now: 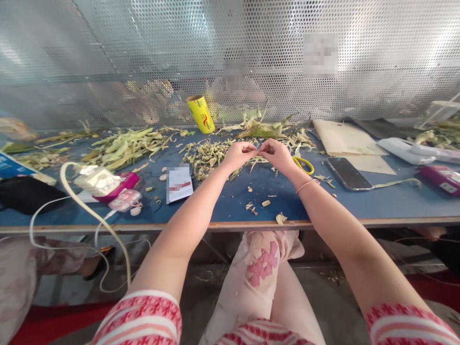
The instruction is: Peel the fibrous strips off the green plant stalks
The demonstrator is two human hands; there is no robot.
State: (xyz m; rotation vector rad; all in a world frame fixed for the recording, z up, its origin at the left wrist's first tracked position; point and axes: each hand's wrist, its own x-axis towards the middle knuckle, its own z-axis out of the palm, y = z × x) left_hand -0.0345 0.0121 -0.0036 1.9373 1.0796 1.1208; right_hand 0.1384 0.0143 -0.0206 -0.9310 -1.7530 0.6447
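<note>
I saw the left hand point(239, 154) and the right hand point(276, 154) meet over the blue table point(230, 206), fingertips pinching one thin leaf strip point(259, 151) between them. A leaf pile point(208, 155) lay just behind. A yellow roll point(201, 113) stood farther back.

Short sleeves in red-and-white patterned fabric on both upper arms, forearms bare. Thin pinkish bead bracelet point(306, 185) on right wrist. Left hand point(237, 154) and right hand point(276, 153) without gloves. Pale pink trousers point(258, 273) with darker pink flower print at the knee.
</note>
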